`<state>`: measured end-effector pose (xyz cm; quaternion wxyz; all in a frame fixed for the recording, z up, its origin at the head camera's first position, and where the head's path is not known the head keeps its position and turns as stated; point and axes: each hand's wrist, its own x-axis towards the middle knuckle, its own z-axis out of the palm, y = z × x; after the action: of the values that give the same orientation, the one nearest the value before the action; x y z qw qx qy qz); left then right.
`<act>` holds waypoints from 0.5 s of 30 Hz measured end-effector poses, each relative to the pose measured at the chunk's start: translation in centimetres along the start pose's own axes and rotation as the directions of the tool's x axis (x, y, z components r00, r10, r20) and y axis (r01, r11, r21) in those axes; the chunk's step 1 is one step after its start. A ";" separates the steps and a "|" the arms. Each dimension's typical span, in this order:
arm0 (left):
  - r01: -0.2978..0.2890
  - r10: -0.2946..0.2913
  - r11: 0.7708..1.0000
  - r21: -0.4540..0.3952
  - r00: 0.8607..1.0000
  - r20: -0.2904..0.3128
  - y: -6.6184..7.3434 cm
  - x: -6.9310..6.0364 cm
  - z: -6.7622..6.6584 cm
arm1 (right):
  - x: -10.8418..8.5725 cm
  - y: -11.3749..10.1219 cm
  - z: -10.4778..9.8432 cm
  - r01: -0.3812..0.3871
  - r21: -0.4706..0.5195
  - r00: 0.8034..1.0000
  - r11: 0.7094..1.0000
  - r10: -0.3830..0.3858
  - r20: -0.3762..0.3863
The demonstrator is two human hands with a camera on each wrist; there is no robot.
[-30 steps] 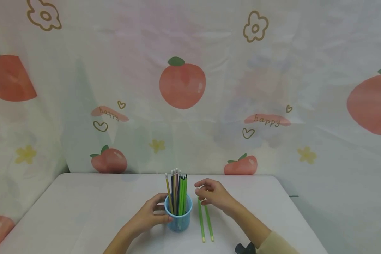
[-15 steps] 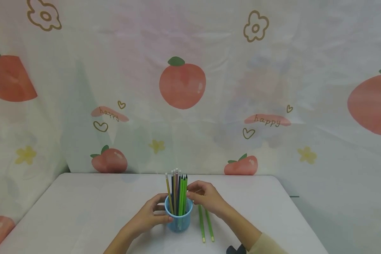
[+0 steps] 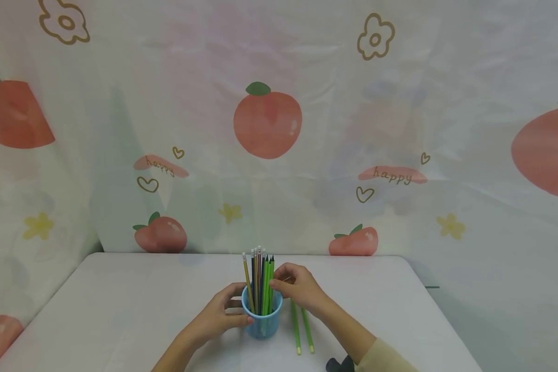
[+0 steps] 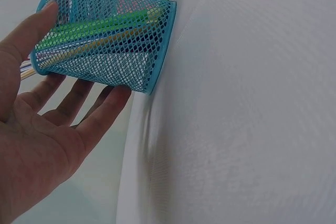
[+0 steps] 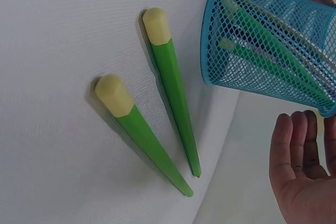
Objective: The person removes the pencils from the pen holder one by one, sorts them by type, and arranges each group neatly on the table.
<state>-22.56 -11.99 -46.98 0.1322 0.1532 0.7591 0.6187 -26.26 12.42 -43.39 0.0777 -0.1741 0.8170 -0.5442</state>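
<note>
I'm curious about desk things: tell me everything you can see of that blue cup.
The blue cup is round, with see-through mesh sides, possibly metal, and solid bands at rim and base. It stands upright on the white table, mouth up, holding a bunch of pencils, some bright green. The left grip holds it round the side.

Cup (image 4: 121, 61): light blue, wall a mesh of small holes. Within the cup: green pencils (image 3: 265, 284) with black tips, a yellow pencil (image 3: 248, 281) with a white end, darker pencils (image 3: 253, 271). Beside the cup: two green pencils (image 5: 176, 93) with pale yellow ends. Beneath the cup, I see a white table (image 3: 121, 310); behind it, a pale cloth (image 3: 307, 217) patterned with red fruit (image 3: 267, 125), yellow flowers (image 3: 230, 213) and brown-outlined hearts (image 3: 148, 184).
</note>
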 end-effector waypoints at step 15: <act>-0.011 0.011 1.000 -0.010 1.000 0.004 -0.1 -0.1 -0.1 | -0.6 -1.2 -0.8 0.003 0.043 1.000 0.999 -0.002 -0.017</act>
<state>-22.53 -12.09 -47.04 0.1314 0.1579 0.7548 0.6229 -25.68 12.93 -42.05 0.0739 -0.1689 0.8056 -0.5631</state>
